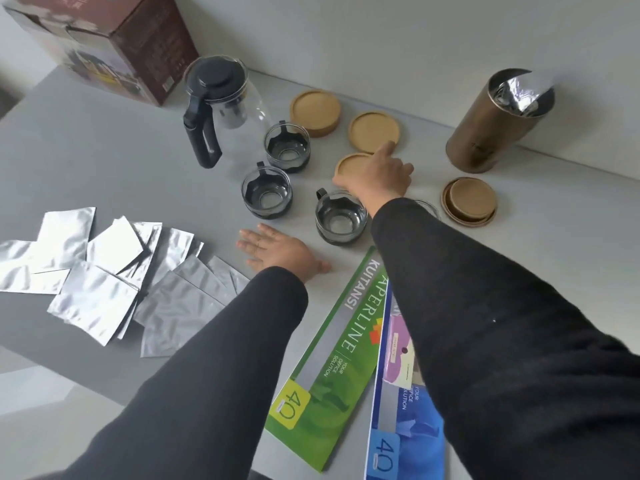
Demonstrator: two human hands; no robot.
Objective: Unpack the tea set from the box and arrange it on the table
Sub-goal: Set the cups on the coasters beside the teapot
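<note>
My right hand [375, 176] is reaching out over the table [104, 161], fingers curled down onto the near wooden coaster [349, 165]; the thumb side sits at its left edge and the knuckles cover its right half, so I judge I have it pinched, though the underside of the hold is hidden from me. My left hand [277, 252] lies flat and open on the table, palm down, holding nothing. The coaster lies directly under my right fingertips, so the right hand is plainly the nearer one; the left is well back toward me. It is a round, flat disc of pale wood with a raised rim, so it has no long axis to mind, only its flat face to keep level. Just toward me from it stands a glass cup [341, 216] in a dark holder with its handle to the left, and I think the coaster is meant to go under or beside a cup like that. Two more cups [286, 145] [266, 194] stand to the left by the glass teapot [225, 105], and further coasters [315, 110] [374, 131] lie beyond my hand. The brown box [114, 43] stands at the far left corner, the bronze tin [498, 119] at the right, and foil sachets [104, 271] lie scattered at my left.
</note>
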